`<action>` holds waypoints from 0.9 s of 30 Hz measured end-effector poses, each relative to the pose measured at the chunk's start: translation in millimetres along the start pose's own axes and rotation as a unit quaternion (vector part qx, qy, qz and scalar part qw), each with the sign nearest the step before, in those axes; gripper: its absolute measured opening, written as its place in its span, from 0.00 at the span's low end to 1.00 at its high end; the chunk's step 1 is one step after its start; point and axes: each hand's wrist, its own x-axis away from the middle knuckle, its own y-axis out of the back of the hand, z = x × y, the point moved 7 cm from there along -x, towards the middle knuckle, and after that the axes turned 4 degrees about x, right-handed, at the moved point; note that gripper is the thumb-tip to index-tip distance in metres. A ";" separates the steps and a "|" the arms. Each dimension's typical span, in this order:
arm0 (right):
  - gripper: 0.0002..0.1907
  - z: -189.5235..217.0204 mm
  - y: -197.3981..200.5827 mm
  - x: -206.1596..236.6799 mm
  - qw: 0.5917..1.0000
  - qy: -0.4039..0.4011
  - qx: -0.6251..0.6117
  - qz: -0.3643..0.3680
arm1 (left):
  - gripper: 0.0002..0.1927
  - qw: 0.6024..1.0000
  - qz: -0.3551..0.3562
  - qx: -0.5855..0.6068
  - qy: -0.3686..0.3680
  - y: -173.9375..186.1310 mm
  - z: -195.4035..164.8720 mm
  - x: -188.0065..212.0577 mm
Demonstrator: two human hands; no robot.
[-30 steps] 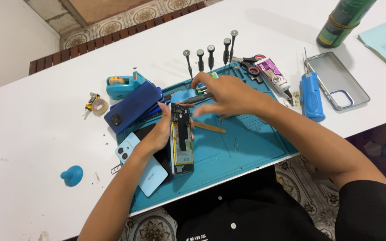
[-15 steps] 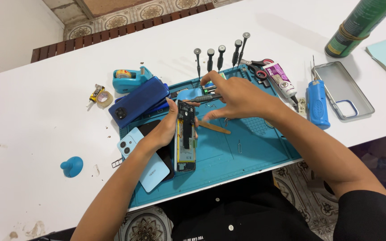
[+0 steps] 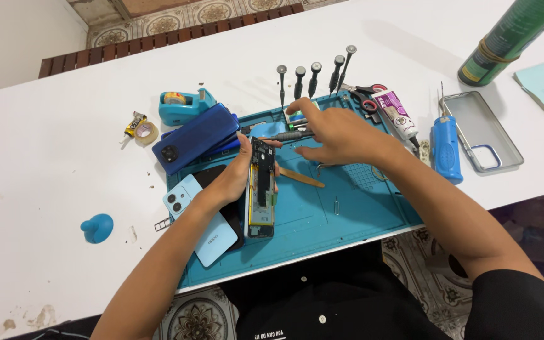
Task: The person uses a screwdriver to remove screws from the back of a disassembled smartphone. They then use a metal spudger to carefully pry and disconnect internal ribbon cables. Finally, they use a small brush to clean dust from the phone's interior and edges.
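The left hand (image 3: pixel 237 173) grips an opened phone (image 3: pixel 261 189) by its edge, propping it on its side on the blue mat (image 3: pixel 347 208) at the worktop's centre. The right hand (image 3: pixel 335 132) reaches toward twelve o'clock, fingers closed round a screwdriver (image 3: pixel 288 135) that lies nearly level, tip toward the phone's top end. Propped so narrowly, the phone could tip or twist if the tool pushes sideways, and the tip might skid across the exposed board. The left wrist bends inward; the right forearm stretches out from four o'clock.
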 end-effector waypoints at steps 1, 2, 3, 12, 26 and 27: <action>0.43 -1.4 -2.0 -0.4 1.000 -0.006 -0.009 0.013 | 0.58 1.000 0.001 -0.004 -0.002 -0.4 -0.7 0.1; 0.47 -2.7 -3.3 -1.5 1.000 -0.011 -0.017 0.023 | 0.58 1.000 0.002 -0.009 -0.006 0.1 -2.5 -0.5; 0.51 -3.5 -5.3 -0.8 0.999 -0.017 -0.028 0.037 | 0.58 1.000 0.002 -0.013 -0.006 -1.1 -2.3 0.4; 0.38 2.8 3.2 -0.1 0.998 0.029 -0.047 0.020 | 0.56 1.000 -0.005 0.015 0.006 -3.5 -3.1 -1.3; 0.25 0.5 -18.3 0.4 0.981 0.072 -0.091 0.156 | 0.33 0.997 0.003 -0.078 -0.012 -12.7 -14.7 10.8; 0.23 8.3 -24.9 3.5 0.974 0.083 -0.105 0.181 | 0.34 0.995 0.010 -0.102 -0.017 -14.8 -17.6 11.8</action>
